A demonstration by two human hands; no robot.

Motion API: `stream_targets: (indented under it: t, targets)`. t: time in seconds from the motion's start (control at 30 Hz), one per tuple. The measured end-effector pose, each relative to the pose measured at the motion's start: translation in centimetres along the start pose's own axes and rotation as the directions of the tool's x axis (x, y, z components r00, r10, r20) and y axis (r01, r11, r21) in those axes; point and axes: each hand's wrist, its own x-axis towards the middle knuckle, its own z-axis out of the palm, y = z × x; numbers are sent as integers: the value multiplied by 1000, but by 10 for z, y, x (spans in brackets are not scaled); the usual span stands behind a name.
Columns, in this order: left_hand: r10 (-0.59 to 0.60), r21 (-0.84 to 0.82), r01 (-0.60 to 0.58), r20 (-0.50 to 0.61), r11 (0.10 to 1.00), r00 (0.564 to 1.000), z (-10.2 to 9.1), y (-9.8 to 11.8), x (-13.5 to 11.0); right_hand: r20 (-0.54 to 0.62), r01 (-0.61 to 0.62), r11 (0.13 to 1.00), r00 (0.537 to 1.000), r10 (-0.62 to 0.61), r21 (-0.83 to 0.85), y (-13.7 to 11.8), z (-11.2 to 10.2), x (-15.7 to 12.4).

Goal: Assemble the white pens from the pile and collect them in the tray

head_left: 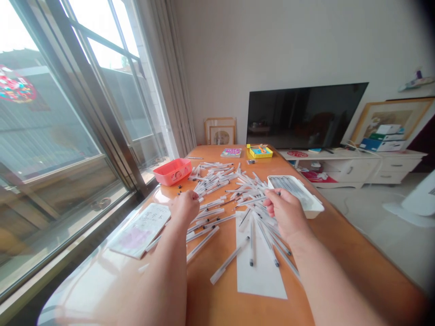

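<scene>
My right hand (pixel 287 213) is closed around a clear-barrelled pen (pixel 255 200), which points left over the pile. Its fingers are beside a white plastic box (pixel 314 209) with several pens lying inside. My left hand (pixel 185 207) is closed above the left side of the pile; whatever its fingertips pinch is too small or hidden to make out. Between both hands, many clear pens with black ends (pixel 215 181) lie scattered. A few rest on a white sheet of paper (pixel 260 283). Small black pieces (pixel 180 186) lie near a red plastic basket (pixel 173 173).
A booklet (pixel 139 233) with handwriting lies left of my left forearm. At the table's far end are a pink-purple book (pixel 231 152) and a yellow box (pixel 260 151). A window runs along the left; a television (pixel 306 115) stands on a white cabinet (pixel 360 170) beyond.
</scene>
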Motion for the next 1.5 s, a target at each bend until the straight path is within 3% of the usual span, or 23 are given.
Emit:
stream_targets:
  t: [0.1, 0.27, 0.43, 0.53, 0.63, 0.83, 1.03, 1.5]
  targets:
    - [-70, 10, 71, -71, 997, 995, 5, 7, -3, -1, -1, 1000, 1000, 1, 7, 0, -1, 0]
    - [55, 41, -52, -72, 998, 996, 12, 18, -10, -4, 12, 1000, 1000, -12, 13, 0, -1, 0]
    - [259, 128, -249, -61, 960, 964, 21, 29, -16, -4, 16, 1000, 1000, -15, 10, 2, -1, 1]
    - [311, 152, -309, 9, 939, 950, 28, 34, -17, -6, 14, 1000, 1000, -13, 12, 2, -1, 1]
    - [345, 138, -343, 5, 929, 938, 32, 37, -16, -11, 13, 1000, 1000, -13, 20, 2, -1, 2]
    - [300, 117, -296, -22, 948, 954, 28, 51, -14, -22, 5, 998, 1000, -3, 61, 2, 0, 3]
    - [328, 186, -325, 11, 927, 944, 26, 67, -8, -44, 7, 996, 999, -4, 84, -2, 1, 2]
    - [254, 201, -248, -7, 948, 967, 50, 90, 26, -43, 7, 993, 999, -2, 116, -3, 2, 4]
